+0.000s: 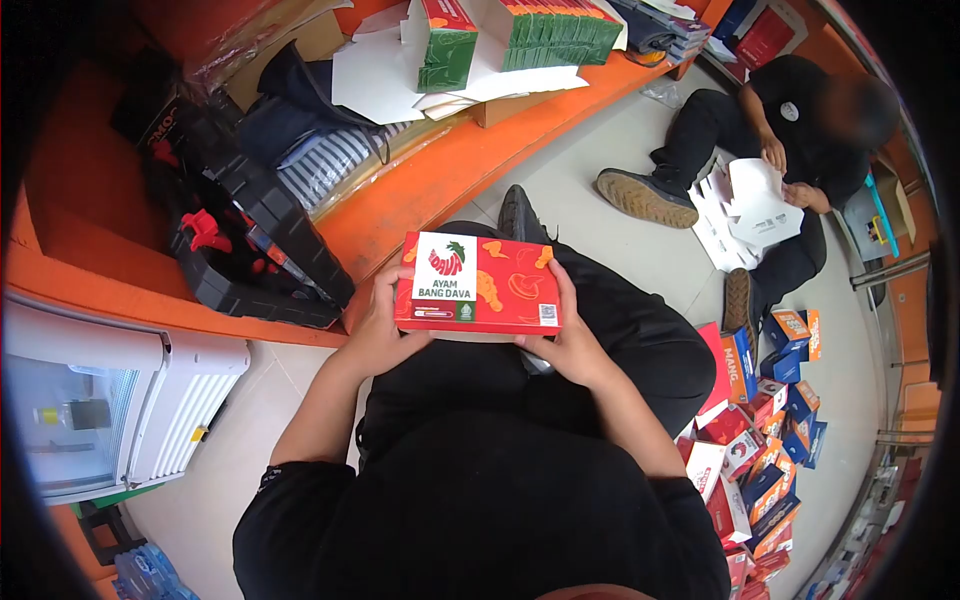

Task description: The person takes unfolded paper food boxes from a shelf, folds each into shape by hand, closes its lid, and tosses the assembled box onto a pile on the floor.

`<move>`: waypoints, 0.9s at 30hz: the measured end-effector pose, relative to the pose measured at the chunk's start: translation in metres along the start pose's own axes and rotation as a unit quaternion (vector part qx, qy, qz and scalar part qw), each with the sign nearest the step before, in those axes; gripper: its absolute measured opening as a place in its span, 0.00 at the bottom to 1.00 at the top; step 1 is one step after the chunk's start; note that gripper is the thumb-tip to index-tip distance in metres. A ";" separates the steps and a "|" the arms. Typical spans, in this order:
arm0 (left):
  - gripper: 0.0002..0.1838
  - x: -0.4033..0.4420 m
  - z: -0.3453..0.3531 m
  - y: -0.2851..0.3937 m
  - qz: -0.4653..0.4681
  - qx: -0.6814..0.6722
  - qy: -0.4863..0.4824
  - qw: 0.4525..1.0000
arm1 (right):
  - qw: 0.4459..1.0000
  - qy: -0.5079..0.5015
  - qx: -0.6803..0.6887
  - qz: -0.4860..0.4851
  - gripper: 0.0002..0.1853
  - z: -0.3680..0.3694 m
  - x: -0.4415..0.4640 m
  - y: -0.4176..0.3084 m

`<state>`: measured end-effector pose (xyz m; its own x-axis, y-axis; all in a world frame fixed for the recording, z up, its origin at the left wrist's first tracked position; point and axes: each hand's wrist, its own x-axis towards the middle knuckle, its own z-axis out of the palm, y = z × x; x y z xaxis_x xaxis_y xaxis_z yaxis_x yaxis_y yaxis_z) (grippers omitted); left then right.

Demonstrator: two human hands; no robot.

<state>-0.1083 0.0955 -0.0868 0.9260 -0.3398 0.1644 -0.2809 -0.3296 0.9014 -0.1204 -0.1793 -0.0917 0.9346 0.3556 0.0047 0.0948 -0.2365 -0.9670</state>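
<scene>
A red food box (512,295) printed "AYAM BANG DAVA" is held over my lap, its printed face turned up. My left hand (388,318) grips its left end, thumb along the near edge. On the opposite end, my right hand (568,330) has its fingers wrapped round the side and the thumb at the near edge. The box looks folded into shape; its underside is hidden.
Folded red and blue boxes (768,490) lie heaped on the floor at my right. A co-worker (800,130) sits ahead right, handling white cardboard (765,205). An orange shelf (440,185) bears box stacks (560,40), clothing and a black tool case (270,240). A white appliance (190,400) stands left.
</scene>
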 end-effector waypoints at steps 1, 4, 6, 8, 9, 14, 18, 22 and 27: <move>0.33 -0.002 -0.004 0.002 -0.018 -0.053 -0.034 0.998 | 0.999 -0.023 -0.027 -0.006 0.52 -0.003 -0.001 -0.004; 0.37 -0.005 -0.004 -0.028 -0.016 -0.240 -0.039 0.970 | 0.998 -0.056 -0.019 -0.023 0.55 -0.006 -0.001 0.012; 0.39 -0.006 0.002 -0.040 -0.029 -0.274 0.000 0.961 | 0.997 -0.041 0.061 -0.027 0.52 0.000 0.002 0.018; 0.40 -0.001 0.015 -0.030 -0.050 -0.256 0.084 0.962 | 0.984 -0.031 0.174 -0.003 0.49 0.004 0.001 0.010; 0.40 0.001 0.019 -0.026 -0.059 -0.245 0.125 0.959 | 0.973 -0.026 0.230 0.008 0.48 0.005 0.000 0.005; 0.38 0.000 0.021 -0.041 -0.090 -0.284 0.092 0.950 | 0.961 0.036 0.245 0.126 0.38 0.013 0.005 0.002; 0.39 0.000 0.022 -0.038 -0.091 -0.250 0.108 0.958 | 0.943 0.031 0.277 0.179 0.37 0.013 0.004 0.000; 0.39 0.003 0.020 -0.011 -0.017 -0.238 0.105 0.965 | 0.945 0.042 0.320 0.051 0.36 0.010 0.000 -0.007; 0.39 0.012 0.029 -0.011 -0.052 -0.252 0.126 0.958 | 0.937 0.099 0.336 0.014 0.36 0.016 0.005 0.016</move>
<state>-0.1010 0.0694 -0.1063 0.9918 -0.0840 0.0965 -0.0844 0.1382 0.9868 -0.1193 -0.1666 -0.1117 0.9849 0.1683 -0.0402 -0.1060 0.4027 -0.9092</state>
